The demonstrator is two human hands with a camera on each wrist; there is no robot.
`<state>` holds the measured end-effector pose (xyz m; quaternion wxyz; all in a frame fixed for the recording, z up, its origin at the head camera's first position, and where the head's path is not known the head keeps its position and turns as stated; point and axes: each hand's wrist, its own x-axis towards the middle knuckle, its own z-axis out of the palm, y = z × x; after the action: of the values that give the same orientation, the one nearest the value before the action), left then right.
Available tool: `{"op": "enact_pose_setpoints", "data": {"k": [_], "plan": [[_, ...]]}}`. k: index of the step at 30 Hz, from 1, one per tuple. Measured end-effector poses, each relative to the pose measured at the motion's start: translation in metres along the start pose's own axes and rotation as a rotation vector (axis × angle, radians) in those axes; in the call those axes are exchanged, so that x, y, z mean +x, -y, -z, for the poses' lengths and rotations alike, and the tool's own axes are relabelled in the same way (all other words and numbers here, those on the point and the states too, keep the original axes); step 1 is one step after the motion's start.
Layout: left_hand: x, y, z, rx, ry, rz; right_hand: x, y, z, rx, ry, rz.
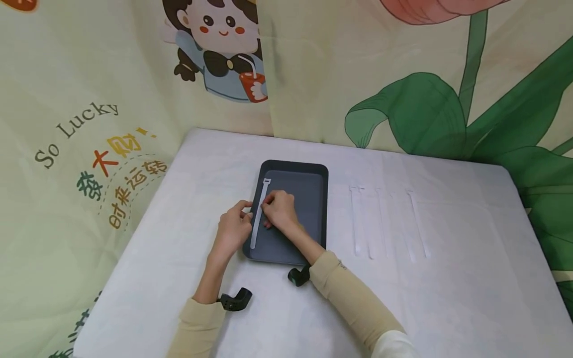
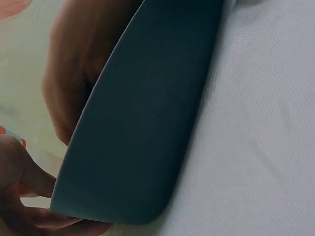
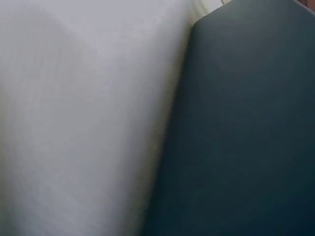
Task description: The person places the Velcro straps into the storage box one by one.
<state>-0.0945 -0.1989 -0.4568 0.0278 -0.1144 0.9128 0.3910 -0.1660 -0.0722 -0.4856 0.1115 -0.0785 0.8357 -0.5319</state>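
Observation:
A white strip (image 1: pixel 256 229) with a wider slotted end lies lengthwise along the left side of a dark grey tray (image 1: pixel 309 214). The right hand (image 1: pixel 281 211) is over the tray, thumb and index finger pinching the strip's right edge below its wide end. At the tray's left wall, the left hand (image 1: pixel 234 229) holds the rim between thumb and fingers. The left wrist view shows the left hand's fingers (image 2: pixel 24 191) around a corner of the tray (image 2: pixel 138 123), with the other hand (image 2: pixel 78 69) behind the wall. The right wrist view shows the tray (image 3: pixel 241 123) but no fingers.
Several thin, translucent strips (image 1: pixel 412 219) lie roughly parallel on the white tablecloth (image 1: pixel 470 278) right of the tray. Black wrist devices (image 1: pixel 236 300) sit below both hands. A printed curtain (image 1: pixel 309 74) hangs behind the table's back edge.

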Motion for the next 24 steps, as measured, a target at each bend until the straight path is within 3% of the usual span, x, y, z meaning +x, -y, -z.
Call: {"op": "enact_pose_setpoints", "data": {"k": [10, 17, 24], "plan": [[0.007, 0.0, -0.006, 0.002, -0.015, 0.01, -0.005, 0.004, 0.016, -0.032, 0.08, -0.013], [0.008, -0.002, -0.007, 0.006, -0.018, 0.012, -0.021, 0.004, 0.04, -0.021, 0.111, 0.058], [0.007, -0.004, -0.008, -0.005, -0.009, 0.02, -0.042, 0.001, 0.065, -0.04, 0.056, 0.129]]}}
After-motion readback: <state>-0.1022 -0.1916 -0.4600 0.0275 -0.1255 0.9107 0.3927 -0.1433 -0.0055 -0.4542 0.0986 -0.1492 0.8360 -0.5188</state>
